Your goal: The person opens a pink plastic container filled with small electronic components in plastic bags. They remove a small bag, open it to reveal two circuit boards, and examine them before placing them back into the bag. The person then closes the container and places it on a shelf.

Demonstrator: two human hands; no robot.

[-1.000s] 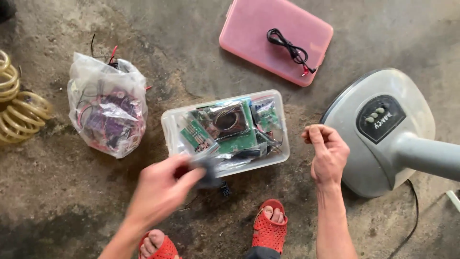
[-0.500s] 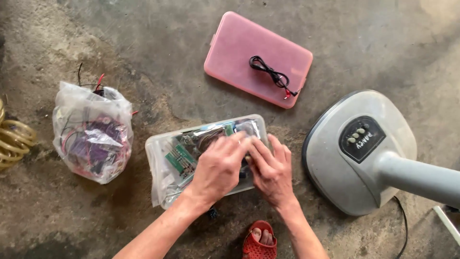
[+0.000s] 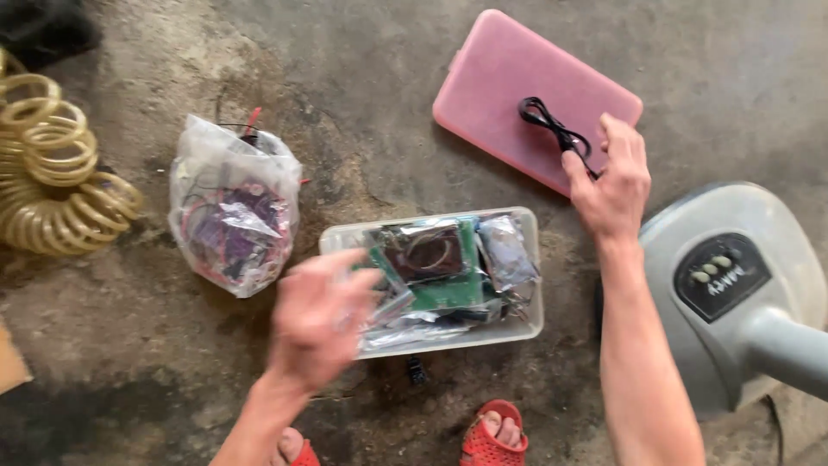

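1. Rough grey concrete floor (image 3: pixel 129 345), seen from above.
2. Clear rectangular plastic box (image 3: pixel 526 328) of green circuit boards and bagged parts, centre.
3. Left hand (image 3: pixel 317 318), blurred, fingers spread over the box's left end; whether it holds anything cannot be told.
4. Right hand (image 3: pixel 614 181), fingers loosely curled, touching the coiled black cable (image 3: pixel 548 125) on the flat pink plastic lid (image 3: pixel 509 82); a closed grasp is not visible.
5. Grey fan base (image 3: pixel 733 285), right.
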